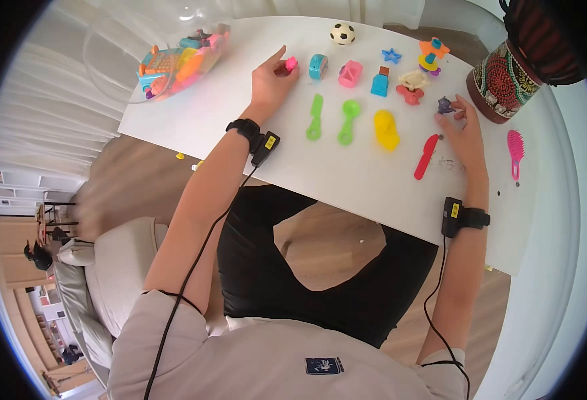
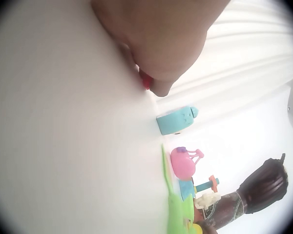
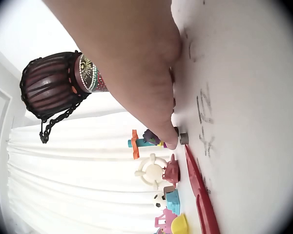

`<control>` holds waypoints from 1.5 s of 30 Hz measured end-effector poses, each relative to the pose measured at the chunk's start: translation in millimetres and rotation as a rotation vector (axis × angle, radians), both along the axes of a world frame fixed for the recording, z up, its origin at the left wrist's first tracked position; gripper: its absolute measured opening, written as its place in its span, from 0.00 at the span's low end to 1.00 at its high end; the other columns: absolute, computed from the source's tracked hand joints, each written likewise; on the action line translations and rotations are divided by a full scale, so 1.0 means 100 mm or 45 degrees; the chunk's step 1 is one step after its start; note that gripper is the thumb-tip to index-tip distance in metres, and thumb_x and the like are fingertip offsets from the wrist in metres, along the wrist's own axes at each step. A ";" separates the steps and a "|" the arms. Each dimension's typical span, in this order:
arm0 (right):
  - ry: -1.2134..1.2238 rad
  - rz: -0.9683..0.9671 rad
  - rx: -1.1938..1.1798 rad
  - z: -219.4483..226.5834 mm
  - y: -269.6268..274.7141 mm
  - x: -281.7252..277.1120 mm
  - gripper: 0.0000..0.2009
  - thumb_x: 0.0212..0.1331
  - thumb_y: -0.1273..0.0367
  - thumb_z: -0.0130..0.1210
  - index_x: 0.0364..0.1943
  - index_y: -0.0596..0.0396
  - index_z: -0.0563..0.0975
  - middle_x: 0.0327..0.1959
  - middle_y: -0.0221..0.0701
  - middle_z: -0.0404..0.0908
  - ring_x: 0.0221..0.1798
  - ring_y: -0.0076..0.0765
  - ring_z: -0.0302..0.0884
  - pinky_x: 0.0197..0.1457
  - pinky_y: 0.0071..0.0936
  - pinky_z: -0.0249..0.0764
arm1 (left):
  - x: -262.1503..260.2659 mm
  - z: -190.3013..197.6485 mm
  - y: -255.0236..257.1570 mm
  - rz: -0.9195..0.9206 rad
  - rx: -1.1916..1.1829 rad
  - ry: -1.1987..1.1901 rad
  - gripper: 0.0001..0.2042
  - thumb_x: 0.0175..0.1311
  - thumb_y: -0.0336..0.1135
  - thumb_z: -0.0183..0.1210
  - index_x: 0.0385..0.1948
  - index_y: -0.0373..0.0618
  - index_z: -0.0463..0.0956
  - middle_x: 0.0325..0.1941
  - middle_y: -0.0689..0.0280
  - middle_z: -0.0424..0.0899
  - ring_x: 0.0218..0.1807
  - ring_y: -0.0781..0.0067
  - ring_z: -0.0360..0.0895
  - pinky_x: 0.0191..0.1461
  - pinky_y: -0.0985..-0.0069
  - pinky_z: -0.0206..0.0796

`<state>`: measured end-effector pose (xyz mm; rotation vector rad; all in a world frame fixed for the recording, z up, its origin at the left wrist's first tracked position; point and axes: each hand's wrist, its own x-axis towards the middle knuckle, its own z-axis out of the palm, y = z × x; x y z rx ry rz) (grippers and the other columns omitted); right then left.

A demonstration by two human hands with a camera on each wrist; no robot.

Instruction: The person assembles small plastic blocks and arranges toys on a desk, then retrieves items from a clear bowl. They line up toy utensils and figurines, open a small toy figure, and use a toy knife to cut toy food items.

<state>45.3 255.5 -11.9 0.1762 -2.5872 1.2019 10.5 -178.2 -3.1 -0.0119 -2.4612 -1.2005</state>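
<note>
Near the back of the white table, my left hand [image 1: 271,80] pinches a small bright pink toy [image 1: 291,63]; in the left wrist view only a reddish bit of it [image 2: 145,82] shows under the fingers. A teal toy [image 1: 318,67] stands just right of that hand. On the right, my right hand [image 1: 467,133] holds a small dark grey figure [image 1: 445,105] between thumb and fingertips. The thumb partly hides the figure [image 3: 150,137] in the right wrist view. A red toy knife [image 1: 426,157] lies below this hand, with a small grey knob [image 3: 184,138] near its tip.
Between the hands are a green knife [image 1: 315,117], green spoon [image 1: 349,122], yellow toy [image 1: 387,130], pink toy [image 1: 350,73], blue toy [image 1: 380,81] and toy football [image 1: 342,34]. A clear container of toys [image 1: 180,67] lies left. A patterned drum [image 1: 507,80] and pink hairbrush [image 1: 516,153] are right.
</note>
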 end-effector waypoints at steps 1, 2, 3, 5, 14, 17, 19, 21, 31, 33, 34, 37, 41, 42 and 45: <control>0.023 0.009 0.001 -0.01 0.01 -0.01 0.35 0.57 0.63 0.74 0.69 0.58 0.72 0.55 0.33 0.81 0.51 0.32 0.72 0.61 0.32 0.73 | -0.02 0.00 -0.01 0.005 -0.009 0.001 0.31 0.64 0.34 0.70 0.69 0.37 0.73 0.47 0.56 0.91 0.44 0.75 0.86 0.56 0.76 0.78; 0.045 0.019 0.003 -0.02 0.02 -0.02 0.34 0.58 0.63 0.74 0.68 0.57 0.73 0.54 0.32 0.81 0.50 0.32 0.72 0.60 0.32 0.73 | -0.03 -0.01 -0.02 0.010 -0.016 0.002 0.32 0.64 0.35 0.71 0.70 0.35 0.72 0.48 0.56 0.91 0.44 0.76 0.86 0.56 0.76 0.79; 0.047 0.016 0.002 -0.02 0.02 -0.04 0.34 0.58 0.63 0.74 0.68 0.57 0.73 0.54 0.32 0.81 0.50 0.32 0.72 0.60 0.32 0.73 | -0.04 -0.02 -0.02 0.008 -0.017 0.003 0.32 0.64 0.35 0.71 0.70 0.35 0.72 0.48 0.56 0.91 0.44 0.76 0.86 0.56 0.76 0.79; 0.117 0.077 0.056 -0.05 0.04 -0.08 0.32 0.58 0.63 0.73 0.66 0.56 0.75 0.53 0.32 0.81 0.48 0.31 0.72 0.58 0.31 0.74 | -0.03 -0.02 0.00 0.041 -0.020 0.021 0.35 0.62 0.36 0.72 0.71 0.34 0.69 0.48 0.57 0.91 0.42 0.77 0.86 0.55 0.76 0.79; 0.110 0.042 0.088 -0.02 -0.01 -0.10 0.26 0.60 0.64 0.71 0.63 0.54 0.78 0.50 0.31 0.80 0.45 0.31 0.73 0.55 0.30 0.74 | 0.01 0.08 0.00 0.000 -0.019 -0.128 0.37 0.64 0.39 0.73 0.73 0.36 0.67 0.54 0.57 0.90 0.52 0.75 0.87 0.63 0.75 0.76; 0.116 0.079 0.110 0.03 -0.01 -0.07 0.24 0.60 0.63 0.70 0.60 0.54 0.80 0.51 0.30 0.80 0.45 0.31 0.74 0.54 0.30 0.75 | 0.00 0.03 -0.01 -0.002 0.016 -0.052 0.34 0.61 0.37 0.74 0.69 0.36 0.72 0.50 0.57 0.91 0.45 0.76 0.86 0.57 0.76 0.79; 0.100 0.074 0.103 0.05 -0.01 -0.06 0.23 0.61 0.63 0.70 0.59 0.53 0.81 0.51 0.30 0.80 0.45 0.31 0.74 0.54 0.30 0.75 | -0.03 0.01 -0.05 -0.030 -0.003 -0.068 0.33 0.62 0.37 0.74 0.68 0.35 0.73 0.50 0.57 0.91 0.46 0.75 0.86 0.57 0.75 0.79; 0.084 0.073 0.097 0.06 -0.02 -0.06 0.22 0.61 0.63 0.70 0.58 0.53 0.81 0.51 0.29 0.80 0.45 0.31 0.74 0.54 0.30 0.75 | -0.04 0.00 -0.07 -0.054 -0.022 -0.084 0.32 0.62 0.37 0.73 0.67 0.35 0.74 0.50 0.57 0.91 0.47 0.75 0.87 0.58 0.75 0.79; 0.102 0.065 0.098 0.05 -0.02 -0.06 0.21 0.60 0.62 0.70 0.56 0.53 0.82 0.50 0.30 0.80 0.45 0.33 0.76 0.53 0.32 0.76 | -0.03 0.02 -0.08 -0.039 -0.065 -0.102 0.26 0.63 0.35 0.70 0.63 0.37 0.78 0.52 0.57 0.91 0.50 0.73 0.88 0.61 0.75 0.78; 0.097 0.064 0.085 0.04 0.00 -0.08 0.21 0.60 0.61 0.70 0.56 0.54 0.82 0.50 0.30 0.80 0.45 0.33 0.77 0.53 0.32 0.76 | -0.06 -0.01 -0.10 -0.068 -0.070 -0.071 0.26 0.63 0.34 0.70 0.64 0.38 0.78 0.52 0.57 0.91 0.50 0.73 0.87 0.62 0.75 0.78; 0.093 0.066 0.095 0.03 0.00 -0.08 0.21 0.61 0.61 0.70 0.55 0.54 0.82 0.50 0.30 0.80 0.45 0.33 0.77 0.53 0.32 0.76 | -0.04 0.00 -0.08 -0.078 -0.041 -0.059 0.26 0.64 0.34 0.70 0.64 0.38 0.77 0.52 0.58 0.91 0.51 0.73 0.87 0.62 0.75 0.78; 0.086 0.059 0.116 0.01 0.00 -0.08 0.20 0.61 0.60 0.69 0.54 0.55 0.82 0.50 0.31 0.80 0.46 0.34 0.78 0.53 0.33 0.76 | -0.01 0.04 -0.06 -0.113 -0.038 -0.086 0.27 0.66 0.33 0.69 0.67 0.40 0.75 0.54 0.59 0.90 0.53 0.74 0.86 0.64 0.75 0.76; 0.087 0.054 0.127 0.01 0.00 -0.09 0.21 0.61 0.59 0.69 0.53 0.56 0.82 0.49 0.31 0.80 0.46 0.34 0.78 0.52 0.33 0.76 | 0.00 0.06 -0.06 -0.150 -0.074 -0.119 0.28 0.69 0.32 0.68 0.70 0.40 0.72 0.57 0.59 0.89 0.56 0.75 0.85 0.65 0.76 0.75; 0.085 0.053 0.127 0.01 0.00 -0.09 0.21 0.61 0.59 0.69 0.53 0.56 0.82 0.49 0.31 0.80 0.46 0.34 0.78 0.52 0.33 0.76 | 0.00 0.06 -0.06 -0.151 -0.074 -0.121 0.28 0.69 0.32 0.68 0.70 0.40 0.72 0.57 0.59 0.89 0.56 0.75 0.85 0.65 0.76 0.75; 0.081 0.053 0.135 0.02 0.00 -0.09 0.21 0.61 0.58 0.69 0.53 0.56 0.82 0.49 0.31 0.80 0.46 0.34 0.78 0.52 0.33 0.76 | -0.05 0.00 -0.10 -0.127 -0.077 -0.135 0.28 0.69 0.32 0.68 0.70 0.38 0.71 0.57 0.59 0.89 0.56 0.75 0.86 0.65 0.77 0.75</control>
